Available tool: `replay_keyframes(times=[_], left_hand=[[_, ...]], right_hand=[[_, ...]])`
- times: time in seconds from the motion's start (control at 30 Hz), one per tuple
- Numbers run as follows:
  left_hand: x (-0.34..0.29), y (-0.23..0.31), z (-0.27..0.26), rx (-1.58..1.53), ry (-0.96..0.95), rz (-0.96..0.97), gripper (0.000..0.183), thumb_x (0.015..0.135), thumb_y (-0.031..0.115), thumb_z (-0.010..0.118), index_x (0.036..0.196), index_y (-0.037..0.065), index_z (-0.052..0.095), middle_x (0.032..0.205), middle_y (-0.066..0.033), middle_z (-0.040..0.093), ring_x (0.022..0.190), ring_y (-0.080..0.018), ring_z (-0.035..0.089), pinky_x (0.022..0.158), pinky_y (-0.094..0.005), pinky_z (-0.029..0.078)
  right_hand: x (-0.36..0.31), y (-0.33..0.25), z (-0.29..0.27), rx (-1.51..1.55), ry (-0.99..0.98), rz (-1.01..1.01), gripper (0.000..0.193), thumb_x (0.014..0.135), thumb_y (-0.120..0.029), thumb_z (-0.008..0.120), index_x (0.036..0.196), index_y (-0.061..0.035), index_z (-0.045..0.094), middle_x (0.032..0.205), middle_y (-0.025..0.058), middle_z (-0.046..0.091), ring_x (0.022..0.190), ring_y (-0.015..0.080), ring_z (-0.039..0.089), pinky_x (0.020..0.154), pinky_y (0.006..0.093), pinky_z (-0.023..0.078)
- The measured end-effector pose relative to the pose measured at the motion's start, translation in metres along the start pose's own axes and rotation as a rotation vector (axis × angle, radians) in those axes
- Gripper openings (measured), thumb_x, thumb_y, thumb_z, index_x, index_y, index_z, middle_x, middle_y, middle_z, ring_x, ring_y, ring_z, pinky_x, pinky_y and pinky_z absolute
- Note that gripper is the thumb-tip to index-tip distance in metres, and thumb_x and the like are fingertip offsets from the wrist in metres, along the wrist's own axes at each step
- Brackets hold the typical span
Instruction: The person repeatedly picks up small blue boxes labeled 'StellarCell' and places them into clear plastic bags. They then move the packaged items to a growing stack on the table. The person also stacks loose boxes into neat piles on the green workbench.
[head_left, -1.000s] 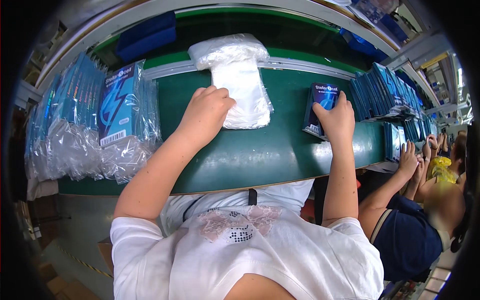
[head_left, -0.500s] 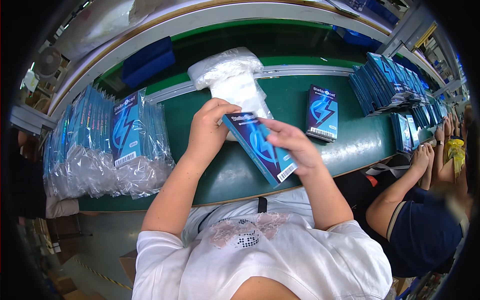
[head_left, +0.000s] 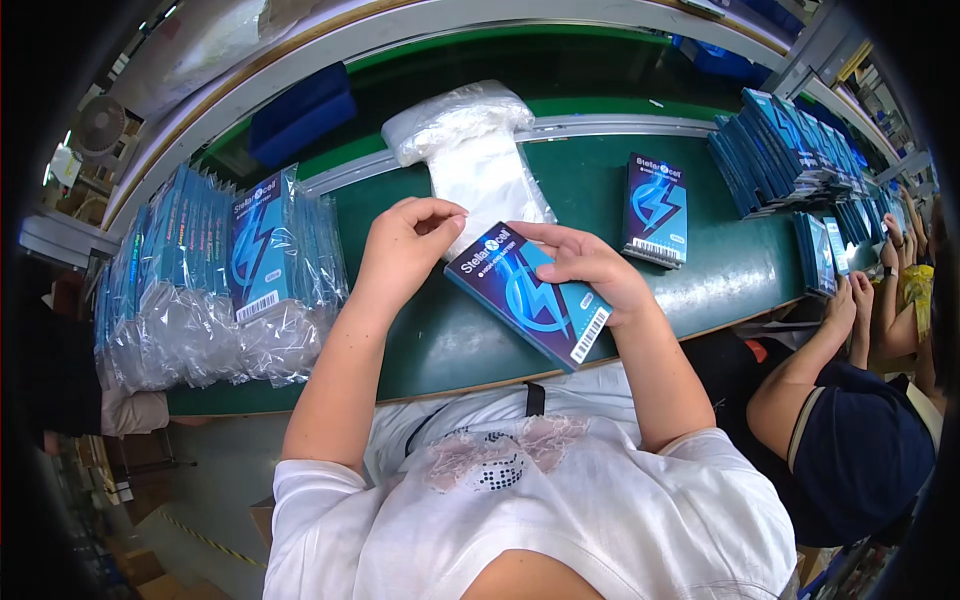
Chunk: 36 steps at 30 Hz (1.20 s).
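Note:
My right hand (head_left: 590, 268) grips a flat blue-and-black box (head_left: 530, 295) with a lightning-bolt print, thumb across its front. The box is tilted, its barcode end towards me on the right. Just left of its upper corner, my left hand (head_left: 415, 245) is pinched closed, fingertips at the left edge of a stack of clear plastic bags (head_left: 480, 185). Whether a bag's edge lies between those fingertips cannot be made out. The box's upper end overlaps the near end of the bags. Further right, similar boxes (head_left: 655, 210) lie stacked on the green table (head_left: 430, 345).
Many bagged boxes (head_left: 260, 250) stand in a row at the left. At the far right are piles of unbagged boxes (head_left: 790, 150), with co-workers' hands (head_left: 850, 300) beside them. A blue bin (head_left: 300, 115) sits behind a metal rail (head_left: 620, 127).
The box has turned its front more towards me, and my right hand has shifted its hold along the upper right edge. My left hand has come off the box's upper corner, slightly leftward.

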<state>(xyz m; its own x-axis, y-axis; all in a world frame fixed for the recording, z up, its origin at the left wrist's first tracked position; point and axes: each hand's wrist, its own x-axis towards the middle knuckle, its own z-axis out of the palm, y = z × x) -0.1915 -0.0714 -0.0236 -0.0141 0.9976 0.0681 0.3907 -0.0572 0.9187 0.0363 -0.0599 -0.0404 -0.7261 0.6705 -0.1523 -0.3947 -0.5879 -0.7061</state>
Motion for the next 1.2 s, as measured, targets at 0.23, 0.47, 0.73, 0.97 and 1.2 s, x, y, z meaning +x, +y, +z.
replay_keyframes(times=[0.23,0.47,0.73,0.97,1.2], left_hand=[[0.005,-0.002,-0.002,0.03,0.025,0.015,0.013,0.079,0.007,0.066,0.089,0.0,0.066,0.076,-0.0028,0.062,0.066,-0.0087,0.054,0.063,-0.0216,0.044],[-0.006,0.013,0.001,0.179,-0.024,0.104,0.016,0.078,0.002,0.062,0.093,-0.002,0.063,0.081,-0.0046,0.06,0.072,-0.0091,0.056,0.067,-0.0221,0.046],[-0.034,0.032,0.0,0.06,-0.157,0.071,0.019,0.082,0.005,0.063,0.1,0.001,0.06,0.084,-0.0046,0.058,0.076,-0.0081,0.056,0.068,-0.0233,0.046],[-0.063,0.022,0.041,-0.933,0.034,-0.163,0.027,0.089,0.008,0.056,0.113,-0.003,0.049,0.107,-0.0103,0.059,0.097,-0.0149,0.058,0.085,-0.0306,0.046],[-0.065,0.032,0.02,-1.157,-0.05,-0.243,0.027,0.09,0.007,0.05,0.115,-0.003,0.05,0.107,-0.012,0.06,0.097,-0.0196,0.06,0.085,-0.0344,0.05]], right_hand=[[0.019,0.003,0.003,0.14,-0.088,-0.018,0.059,0.077,0.003,0.058,0.13,0.0122,0.034,0.115,0.0218,0.057,0.095,0.02,0.064,0.08,0.0272,0.053],[0.002,0.01,0.016,-0.149,0.303,-0.226,0.051,0.081,0.003,0.056,0.128,0.0097,0.037,0.107,0.0138,0.058,0.09,0.0142,0.061,0.077,0.0253,0.051],[-0.004,0.036,0.029,-0.192,0.557,-0.429,0.017,0.077,-0.006,0.07,0.083,-0.0016,0.055,0.082,0.006,0.061,0.078,0.0084,0.056,0.07,0.0208,0.043],[-0.012,0.059,0.031,-0.304,0.5,-0.256,0.019,0.081,-0.019,0.069,0.088,-0.0026,0.062,0.074,-0.0021,0.059,0.062,0.0021,0.052,0.056,0.0174,0.042],[-0.034,0.018,0.057,-0.958,0.207,-0.373,0.087,0.065,-0.008,0.08,0.138,-0.0011,0.033,0.103,0.0117,0.06,0.09,0.0129,0.059,0.074,0.0268,0.05]])
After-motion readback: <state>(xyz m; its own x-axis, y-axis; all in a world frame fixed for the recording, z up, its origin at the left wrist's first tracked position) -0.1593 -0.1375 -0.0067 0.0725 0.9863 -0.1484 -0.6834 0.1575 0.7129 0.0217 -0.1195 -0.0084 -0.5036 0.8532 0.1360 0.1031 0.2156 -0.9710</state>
